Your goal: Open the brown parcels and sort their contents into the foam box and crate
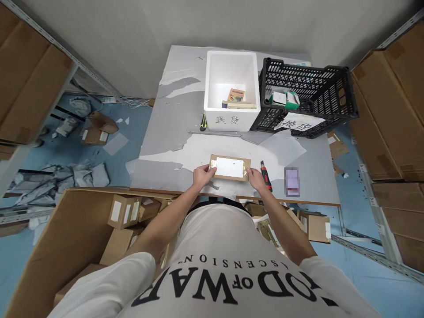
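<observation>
Near the table's front edge I hold a small flat cardboard box (230,168) by its two ends. A white label covers most of its top, and clear tape shines at both ends. My left hand (202,176) grips the left end, thumb on top. At the right end my right hand (256,178) pinches the corner. A red and black box cutter (266,176) lies just right of my right hand. Further right is a phone (292,181) with a blurred screen.
A white foam box (232,120) holding books stands at the back, beside a black plastic crate (304,97) with small green boxes. A yellow and black cutter (203,122) lies left of the foam box. Below the table, a large carton (43,247) contains several parcels.
</observation>
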`<state>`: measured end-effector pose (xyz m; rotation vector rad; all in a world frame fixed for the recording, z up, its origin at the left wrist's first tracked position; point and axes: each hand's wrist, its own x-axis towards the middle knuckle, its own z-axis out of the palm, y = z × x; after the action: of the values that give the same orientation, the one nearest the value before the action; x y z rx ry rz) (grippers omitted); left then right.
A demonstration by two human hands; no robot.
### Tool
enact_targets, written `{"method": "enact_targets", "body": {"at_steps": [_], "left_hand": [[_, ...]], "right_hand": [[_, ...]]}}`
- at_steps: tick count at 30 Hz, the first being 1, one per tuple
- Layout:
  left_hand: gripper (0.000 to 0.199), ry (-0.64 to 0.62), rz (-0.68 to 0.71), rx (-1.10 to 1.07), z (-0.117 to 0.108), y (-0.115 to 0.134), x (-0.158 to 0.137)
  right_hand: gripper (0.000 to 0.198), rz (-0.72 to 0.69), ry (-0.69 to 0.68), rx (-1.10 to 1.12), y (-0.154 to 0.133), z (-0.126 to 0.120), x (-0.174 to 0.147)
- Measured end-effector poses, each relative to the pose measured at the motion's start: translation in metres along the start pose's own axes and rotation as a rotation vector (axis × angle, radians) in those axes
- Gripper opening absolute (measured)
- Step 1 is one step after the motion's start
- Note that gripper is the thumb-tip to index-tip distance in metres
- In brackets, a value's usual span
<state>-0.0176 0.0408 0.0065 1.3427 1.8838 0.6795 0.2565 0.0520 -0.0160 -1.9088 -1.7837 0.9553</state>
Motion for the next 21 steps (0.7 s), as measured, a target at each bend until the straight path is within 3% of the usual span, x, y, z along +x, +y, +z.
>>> {"method": "enact_targets", "body": {"at_steps": [5,11,13,17,19,21], "left_hand": [[0.04,0.025,0.004,-0.052,0.007,-0.005,-0.001],[0.049,0.083,-0.057,-0.164,0.018,-0.012,0.003],[0.053,0.094,-0.09,-0.206,0.021,-0.014,0.004],[0.058,0.125,-0.098,-0.196,0.022,-0.013,0.004],[0.055,0.167,-0.07,-0.146,0.023,-0.01,0.002],[0.048,0.214,-0.014,-0.088,0.023,-0.007,0.0]], "right_hand": [[0.057,0.006,0.017,0.045,0.004,0.006,0.002],[0.056,0.124,0.0,0.271,0.01,0.011,0.005],[0.057,0.13,0.054,0.288,0.02,0.01,0.004],[0.055,0.209,0.302,0.101,0.052,0.0,0.0],[0.058,0.328,0.269,-0.058,0.068,-0.006,-0.001],[0.063,0.448,0.148,-0.218,0.08,-0.01,-0.001]]}}
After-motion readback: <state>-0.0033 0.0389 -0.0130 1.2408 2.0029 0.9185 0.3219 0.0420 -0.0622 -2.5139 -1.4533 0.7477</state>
